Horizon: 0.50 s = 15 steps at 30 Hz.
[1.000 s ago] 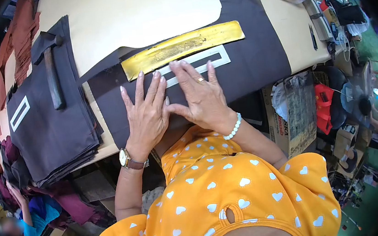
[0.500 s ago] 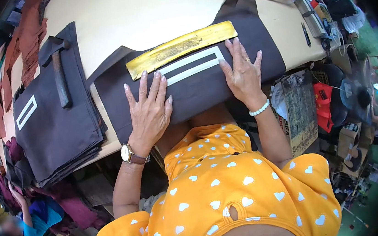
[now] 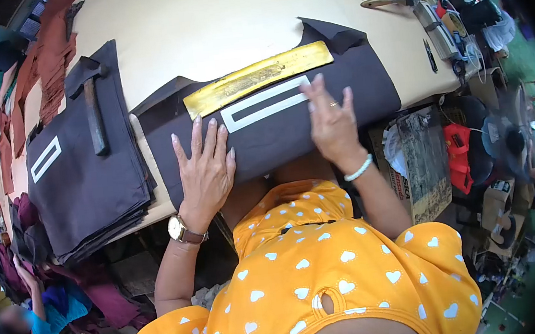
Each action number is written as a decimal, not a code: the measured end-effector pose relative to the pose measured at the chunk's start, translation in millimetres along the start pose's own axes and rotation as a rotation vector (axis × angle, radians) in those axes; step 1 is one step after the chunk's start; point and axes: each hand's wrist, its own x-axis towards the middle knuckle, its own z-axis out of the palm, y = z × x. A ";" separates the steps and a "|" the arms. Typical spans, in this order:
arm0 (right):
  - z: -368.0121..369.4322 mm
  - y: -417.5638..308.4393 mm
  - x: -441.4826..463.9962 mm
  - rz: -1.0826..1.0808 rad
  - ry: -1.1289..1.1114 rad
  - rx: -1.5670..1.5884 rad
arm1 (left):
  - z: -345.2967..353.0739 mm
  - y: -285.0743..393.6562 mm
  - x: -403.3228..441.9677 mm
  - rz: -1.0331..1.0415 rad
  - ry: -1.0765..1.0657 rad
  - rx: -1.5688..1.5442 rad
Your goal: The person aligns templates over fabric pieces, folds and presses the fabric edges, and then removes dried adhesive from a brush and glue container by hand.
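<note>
A dark fabric panel [image 3: 265,147] lies on the table in front of me, its far corners folded or raised. On it sits a white rectangular frame-shaped piece [image 3: 256,118], with a worn yellow strip [image 3: 258,76] along its far side. My left hand [image 3: 204,170] rests flat on the panel, fingers spread, fingertips close to the yellow strip's left end. Nothing is held in it. My right hand [image 3: 333,124], slightly blurred, hovers at or just above the white frame's right end. Its fingers are partly apart, and no object shows in them.
Left of the panel is a stack of dark fabric pieces [image 3: 88,199], with a hammer [image 3: 95,116] on top. Reddish-brown material [image 3: 58,65] lies beyond. A brush [image 3: 384,2] and a dark pen-like tool [image 3: 430,55] lie at right. Another person's blue sleeve [image 3: 58,313] appears lower left.
My right hand has drawn back from the yellow strip's right end, its fingers now closer together. The left hand has stayed flat on the panel. The whole view has shifted slightly.
</note>
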 end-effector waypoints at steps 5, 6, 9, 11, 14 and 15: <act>-24.9 45.7 43.9 0.218 0.008 -0.286 | 1.8 -9.2 -1.5 -0.188 0.058 -0.164; -27.3 42.3 52.8 0.075 0.038 -0.235 | 8.5 -10.9 -0.5 -0.289 0.132 -0.217; -11.6 19.3 70.4 -0.318 0.072 -0.158 | 24.0 -7.6 6.5 -0.561 0.259 -0.146; 21.6 20.4 77.7 -0.394 -0.077 0.083 | 28.4 -6.1 7.0 -0.738 0.124 -0.061; 6.2 32.4 79.1 -0.370 0.004 0.023 | 26.2 -7.6 6.6 -0.804 0.083 -0.052; 0.5 44.2 74.3 -0.314 0.039 0.017 | 24.4 -6.4 6.7 -0.818 0.068 -0.054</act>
